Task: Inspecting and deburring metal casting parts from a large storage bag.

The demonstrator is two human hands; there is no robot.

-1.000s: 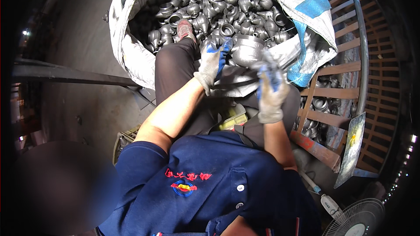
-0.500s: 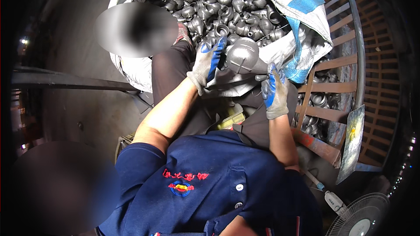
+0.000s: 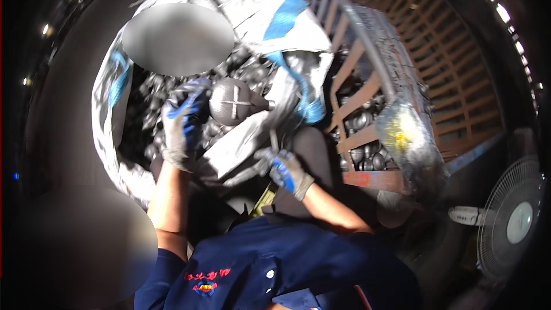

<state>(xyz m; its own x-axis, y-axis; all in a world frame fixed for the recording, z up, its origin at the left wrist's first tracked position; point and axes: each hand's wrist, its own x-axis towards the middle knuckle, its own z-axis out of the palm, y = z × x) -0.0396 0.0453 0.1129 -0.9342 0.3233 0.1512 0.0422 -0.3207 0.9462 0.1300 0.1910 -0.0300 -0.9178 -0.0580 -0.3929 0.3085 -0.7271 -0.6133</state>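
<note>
A large grey bulb-shaped piece [image 3: 231, 102] with a narrow neck pointing right is over the opening of the white sack [image 3: 106, 138], above many smaller grey pieces of similar shape [image 3: 152, 89]. Just left of it, my left hand [image 3: 185, 117], in a grey glove with blue palm, is raised with fingers apart; a gap shows between hand and piece. Closer to my lap, my gloved right hand [image 3: 288, 173] is closed around a slim tool, its thin grey blade-like part [image 3: 274, 139] sticking up. Blur hides the tool's exact kind.
A brown slatted metal crate [image 3: 361, 86] holding more grey pieces stands at the right, with a stained plate [image 3: 404, 135] at its corner. A white fan [image 3: 516, 221] is at the lower right. Blue straps [image 3: 310, 109] hang on the sack.
The view has swung, so the sack appears further left. The large piece has come away from my hands and turned. My right hand has drawn back from it toward my lap.
</note>
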